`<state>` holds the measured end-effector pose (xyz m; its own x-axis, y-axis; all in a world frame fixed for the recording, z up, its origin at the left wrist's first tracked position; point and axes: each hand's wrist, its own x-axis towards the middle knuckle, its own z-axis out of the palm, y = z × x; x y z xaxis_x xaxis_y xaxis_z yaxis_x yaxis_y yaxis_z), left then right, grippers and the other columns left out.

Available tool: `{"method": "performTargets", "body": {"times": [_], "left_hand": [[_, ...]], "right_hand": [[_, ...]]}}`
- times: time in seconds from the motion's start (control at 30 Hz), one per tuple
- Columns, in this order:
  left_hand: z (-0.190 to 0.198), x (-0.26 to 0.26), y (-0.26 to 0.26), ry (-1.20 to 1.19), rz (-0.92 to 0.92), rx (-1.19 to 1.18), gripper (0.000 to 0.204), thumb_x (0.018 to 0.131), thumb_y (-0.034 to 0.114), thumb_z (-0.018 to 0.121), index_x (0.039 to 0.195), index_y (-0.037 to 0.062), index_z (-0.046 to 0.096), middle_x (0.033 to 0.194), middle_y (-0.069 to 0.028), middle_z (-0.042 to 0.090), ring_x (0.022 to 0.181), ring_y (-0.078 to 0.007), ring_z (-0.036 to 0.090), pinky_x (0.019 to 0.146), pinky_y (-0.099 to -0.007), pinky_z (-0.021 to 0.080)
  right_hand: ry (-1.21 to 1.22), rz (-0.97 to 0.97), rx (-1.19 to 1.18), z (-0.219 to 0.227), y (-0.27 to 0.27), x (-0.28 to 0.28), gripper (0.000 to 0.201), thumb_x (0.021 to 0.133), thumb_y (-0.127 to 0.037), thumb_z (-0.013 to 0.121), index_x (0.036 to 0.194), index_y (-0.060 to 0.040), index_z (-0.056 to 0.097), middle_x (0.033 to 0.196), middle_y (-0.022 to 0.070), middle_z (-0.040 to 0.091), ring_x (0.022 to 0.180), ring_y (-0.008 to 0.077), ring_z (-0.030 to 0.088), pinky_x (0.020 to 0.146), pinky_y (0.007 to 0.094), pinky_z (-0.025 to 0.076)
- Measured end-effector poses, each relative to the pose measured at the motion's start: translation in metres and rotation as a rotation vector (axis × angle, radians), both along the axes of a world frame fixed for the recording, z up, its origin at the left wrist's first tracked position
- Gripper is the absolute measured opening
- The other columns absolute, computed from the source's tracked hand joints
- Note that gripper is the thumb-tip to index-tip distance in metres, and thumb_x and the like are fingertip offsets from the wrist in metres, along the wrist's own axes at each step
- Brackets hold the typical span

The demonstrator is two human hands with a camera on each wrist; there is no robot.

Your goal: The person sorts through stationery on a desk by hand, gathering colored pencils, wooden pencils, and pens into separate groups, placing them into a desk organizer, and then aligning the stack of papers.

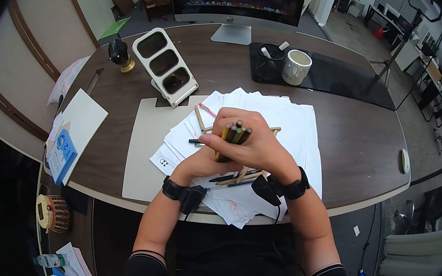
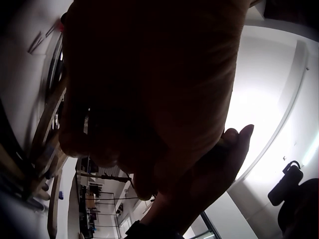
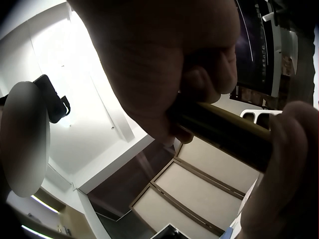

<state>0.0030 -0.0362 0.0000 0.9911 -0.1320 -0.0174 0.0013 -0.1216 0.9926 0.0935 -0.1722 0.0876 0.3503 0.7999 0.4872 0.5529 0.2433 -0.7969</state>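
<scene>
My right hand [image 1: 258, 145] curls round a bundle of yellow, green and dark wooden pencils [image 1: 238, 134], held above the scattered white paper sheets [image 1: 293, 124] on the desk. My left hand [image 1: 199, 164] is clamped on the bundle's lower part, its fingers curled.

With this many slim barrels together, I judge that one could slide out if my fingers loosen unevenly, or if one hand lets go before the other has the weight. Tipping the bundle could spill a pencil among the loose pens and pencils [image 1: 235, 178] beneath my wrists. A low sleeve or the black wrist camera [image 1: 266, 190] at my right might brush those and roll them, and the overlapping sheets could slip underneath.

Beyond the paper, a black round pen cup [image 1: 269, 67] holds a couple of white-ended sticks. Just beside it is a pale ceramic mug [image 1: 296, 69]; I can't tell what, if anything, it contains. The white three-compartment holder [image 1: 175, 98] sits askew, its openings dark, contents unclear.
</scene>
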Motion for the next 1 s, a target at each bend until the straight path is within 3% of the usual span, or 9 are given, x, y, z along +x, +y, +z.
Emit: {"method": "performTargets", "body": {"times": [0.2, 0.3, 0.43, 0.5, 0.53, 0.63, 0.73, 0.93, 1.0], "left_hand": [[0.002, -0.001, -0.006, -0.266, -0.061, 0.249, 0.033, 0.08, 0.017, 0.078, 0.106, 0.0053, 0.061, 0.098, -0.0028, 0.06, 0.092, -0.0151, 0.058, 0.078, -0.031, 0.049], [-0.003, 0.001, -0.002, -0.205, -0.081, 0.249, 0.034, 0.08, 0.018, 0.079, 0.105, 0.005, 0.061, 0.1, -0.0021, 0.059, 0.093, -0.0153, 0.057, 0.08, -0.0323, 0.049], [-0.016, 0.001, 0.0, -0.229, 0.064, -0.054, 0.021, 0.087, 0.024, 0.071, 0.085, 0.0071, 0.059, 0.078, 0.0008, 0.055, 0.068, -0.0097, 0.052, 0.058, -0.027, 0.042], [-0.017, -0.001, 0.017, 0.069, -0.023, -0.42, 0.027, 0.092, 0.027, 0.065, 0.074, 0.0093, 0.056, 0.064, 0.0035, 0.048, 0.055, -0.0066, 0.044, 0.047, -0.0242, 0.033], [0.003, 0.0, 0.004, 0.05, 0.058, -0.496, 0.04, 0.099, 0.03, 0.054, 0.064, 0.0137, 0.047, 0.054, 0.0066, 0.036, 0.045, -0.0044, 0.03, 0.043, -0.0231, 0.02], [-0.002, 0.006, 0.02, 0.052, 0.082, -0.799, 0.047, 0.101, 0.03, 0.045, 0.058, 0.0158, 0.034, 0.052, 0.0038, 0.031, 0.044, -0.0097, 0.031, 0.041, -0.0246, 0.024], [-0.002, 0.011, 0.023, 0.131, 0.118, -1.071, 0.047, 0.103, 0.027, 0.041, 0.058, 0.0166, 0.032, 0.051, 0.0023, 0.03, 0.045, -0.0109, 0.032, 0.043, -0.0257, 0.028], [0.031, 0.015, 0.019, 0.218, 0.307, -1.144, 0.047, 0.102, 0.029, 0.041, 0.057, 0.0182, 0.03, 0.054, 0.0037, 0.03, 0.051, -0.011, 0.034, 0.051, -0.0281, 0.032], [0.047, 0.023, 0.036, 0.167, 0.252, -1.103, 0.047, 0.102, 0.029, 0.041, 0.058, 0.0186, 0.03, 0.054, 0.0045, 0.029, 0.053, -0.011, 0.036, 0.053, -0.0283, 0.032]], "right_hand": [[-0.141, 0.037, -0.102, -0.01, 0.0, -0.004, 0.026, 0.081, -0.022, 0.077, 0.071, -0.0012, 0.063, 0.069, 0.0081, 0.06, 0.064, 0.0191, 0.057, 0.062, 0.0306, 0.045], [-0.132, -0.04, -0.204, -0.02, 0.002, -0.005, 0.025, 0.08, -0.023, 0.077, 0.078, -0.0013, 0.064, 0.074, 0.009, 0.061, 0.064, 0.0202, 0.057, 0.063, 0.0316, 0.046], [-0.098, 0.008, -0.15, -0.011, -0.011, 0.004, 0.029, 0.079, -0.021, 0.077, 0.098, -0.0025, 0.064, 0.086, 0.0055, 0.063, 0.066, 0.0122, 0.055, 0.06, 0.0259, 0.045], [0.068, -0.03, -0.177, 0.002, -0.027, 0.013, 0.034, 0.08, -0.021, 0.077, 0.105, -0.0037, 0.063, 0.091, 0.0029, 0.062, 0.067, 0.0073, 0.053, 0.059, 0.0221, 0.043], [0.019, -0.093, -0.106, -0.009, -0.033, 0.024, 0.039, 0.08, -0.021, 0.077, 0.112, -0.0052, 0.061, 0.094, -0.0001, 0.061, 0.068, 0.0027, 0.05, 0.057, 0.0184, 0.041], [0.15, -0.306, -0.125, -0.039, -0.044, 0.056, 0.025, 0.086, -0.02, 0.072, 0.101, -0.0013, 0.065, 0.084, 0.0012, 0.062, 0.067, 0.006, 0.053, 0.06, 0.0204, 0.043], [0.488, -0.3, -0.072, -0.068, -0.049, 0.073, 0.02, 0.091, -0.02, 0.068, 0.095, -0.0003, 0.067, 0.077, -0.0009, 0.062, 0.068, 0.0041, 0.052, 0.06, 0.0194, 0.042], [0.505, -0.334, -0.028, -0.086, -0.056, 0.08, 0.017, 0.094, -0.019, 0.065, 0.094, -0.0012, 0.067, 0.069, -0.0019, 0.058, 0.057, 0.0026, 0.044, 0.052, 0.0183, 0.034], [0.533, -0.345, -0.036, -0.081, -0.058, 0.08, 0.02, 0.093, -0.019, 0.066, 0.093, 0.0005, 0.067, 0.071, -0.0019, 0.059, 0.063, 0.003, 0.049, 0.057, 0.0185, 0.038]]}}
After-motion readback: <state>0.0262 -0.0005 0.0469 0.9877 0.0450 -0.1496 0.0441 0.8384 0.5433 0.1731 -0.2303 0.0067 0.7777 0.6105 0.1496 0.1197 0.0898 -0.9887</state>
